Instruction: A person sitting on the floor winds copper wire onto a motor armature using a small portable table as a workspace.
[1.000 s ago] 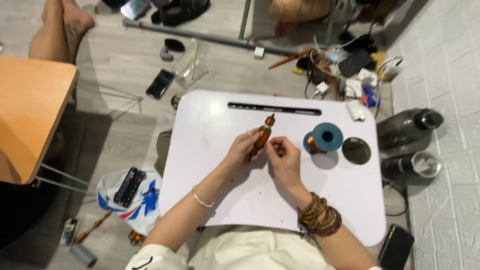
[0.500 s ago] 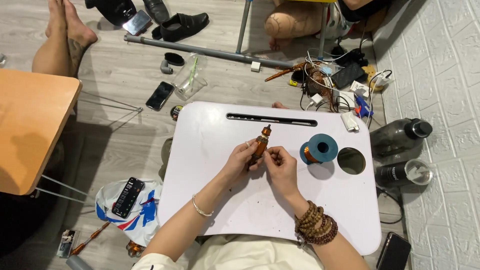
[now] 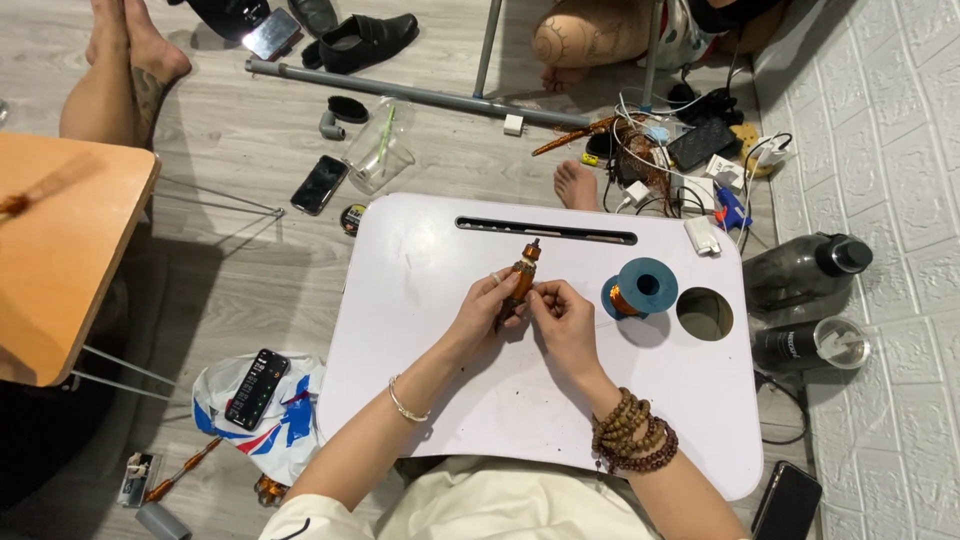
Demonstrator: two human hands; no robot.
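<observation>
Centre frame: left hand and right hand both closed around a copper-wound armature above the white worktop. Just right, a blue wire spool beside a round hole; nothing blocks the view.

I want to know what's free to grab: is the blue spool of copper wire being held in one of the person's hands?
No, the blue spool sits on the white table, apart from the right hand, while both hands hold a small copper-wound part.

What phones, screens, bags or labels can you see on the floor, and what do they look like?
Phone: floor above the white table, dark screen.
Black handset: lies on the bag, lower left.
Plastic bag: white, red and blue.
Phone: bottom right, black.
Bottle label: pale print on dark bottle.
</observation>
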